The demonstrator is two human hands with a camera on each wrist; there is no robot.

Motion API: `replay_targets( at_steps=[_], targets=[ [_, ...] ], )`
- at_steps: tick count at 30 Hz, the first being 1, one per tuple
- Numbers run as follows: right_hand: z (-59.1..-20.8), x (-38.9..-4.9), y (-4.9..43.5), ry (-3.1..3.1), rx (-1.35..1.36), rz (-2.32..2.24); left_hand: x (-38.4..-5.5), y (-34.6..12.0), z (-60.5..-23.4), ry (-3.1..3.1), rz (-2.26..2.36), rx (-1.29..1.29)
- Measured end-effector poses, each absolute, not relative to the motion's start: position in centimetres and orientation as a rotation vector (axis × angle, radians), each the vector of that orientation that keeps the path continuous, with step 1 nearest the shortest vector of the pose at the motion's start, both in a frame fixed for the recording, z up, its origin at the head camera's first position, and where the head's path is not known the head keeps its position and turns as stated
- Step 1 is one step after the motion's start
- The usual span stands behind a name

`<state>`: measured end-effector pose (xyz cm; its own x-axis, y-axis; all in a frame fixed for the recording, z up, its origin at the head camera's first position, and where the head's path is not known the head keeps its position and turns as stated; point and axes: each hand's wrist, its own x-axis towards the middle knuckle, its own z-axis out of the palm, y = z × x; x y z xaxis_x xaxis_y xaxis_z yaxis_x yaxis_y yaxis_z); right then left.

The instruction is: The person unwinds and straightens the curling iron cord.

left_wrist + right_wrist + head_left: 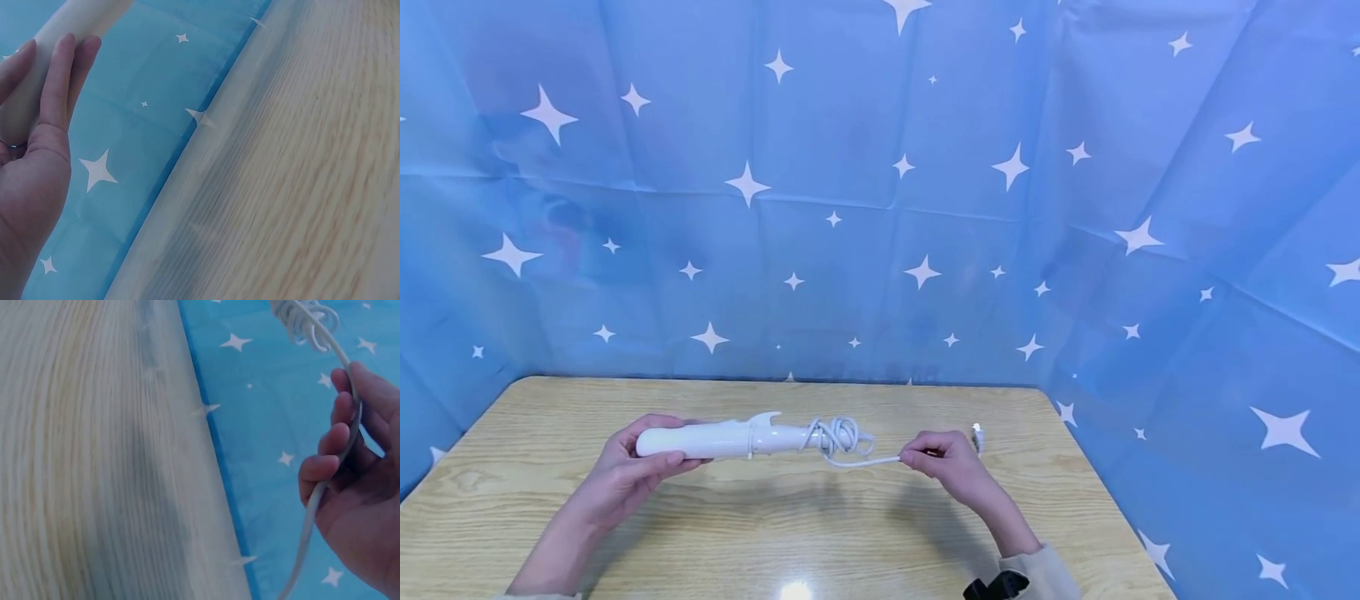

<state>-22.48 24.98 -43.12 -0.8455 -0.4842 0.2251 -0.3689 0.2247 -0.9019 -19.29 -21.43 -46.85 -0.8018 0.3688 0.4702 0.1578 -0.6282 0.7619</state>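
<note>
A white curling iron (718,439) is held level above the table, its thick rounded end to the left. My left hand (628,471) grips that end, with the thumb along the near side; the left wrist view shows the fingers against the smooth white body (62,31). Toward the right, the white cord (842,435) is wound in loose loops round the narrower end. My right hand (951,467) pinches the cord between thumb and fingers, and a length runs taut back to the loops. In the right wrist view the cord (304,537) crosses the curled fingers and hangs below.
The plug end (977,438) of the cord shows just behind the right hand. Below lies a light wood-grain table (760,533). A blue cloth with white stars (850,250) stands around its back and sides. A black strap (996,586) is on the right wrist.
</note>
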Motion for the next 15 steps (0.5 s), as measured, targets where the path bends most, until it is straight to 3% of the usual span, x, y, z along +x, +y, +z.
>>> replay_targets(
  at_steps=[15],
  targets=[
    [-43.75, -22.93, 25.64, 2.462, -0.750, -1.680, -19.07, -21.95, -46.71, 1.287, 2.567, 0.918]
  ],
)
